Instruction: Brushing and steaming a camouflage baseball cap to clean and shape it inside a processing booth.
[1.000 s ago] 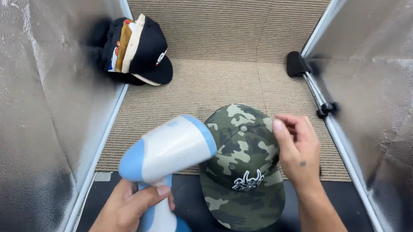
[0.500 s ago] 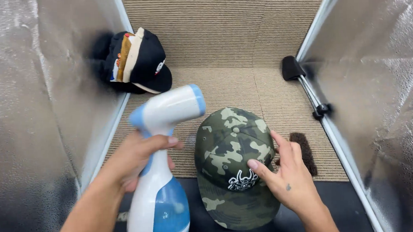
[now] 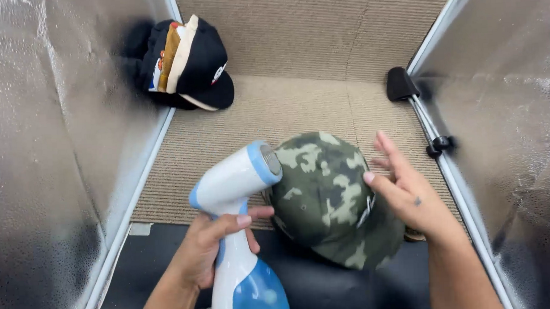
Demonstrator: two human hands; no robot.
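My left hand (image 3: 208,250) grips the handle of a white and blue handheld steamer (image 3: 234,193), whose metal nozzle points right and touches the left side of a green camouflage cap (image 3: 326,195). The cap sits on the beige ribbed mat (image 3: 273,105), its brim turned toward the lower right. My right hand (image 3: 406,195) is at the cap's right side with fingers spread, fingertips on or just off the crown.
A stack of dark caps (image 3: 184,62) rests at the back left against a silver foil wall (image 3: 40,152). Another foil wall (image 3: 515,131) stands on the right with black clips (image 3: 402,83) on its frame. A dark surface (image 3: 330,288) lies in front.
The cap has been turned so its brim now points lower right. The steamer has dropped and tilted, bringing its nozzle onto the cap's left side. My right hand has opened up beside the crown.
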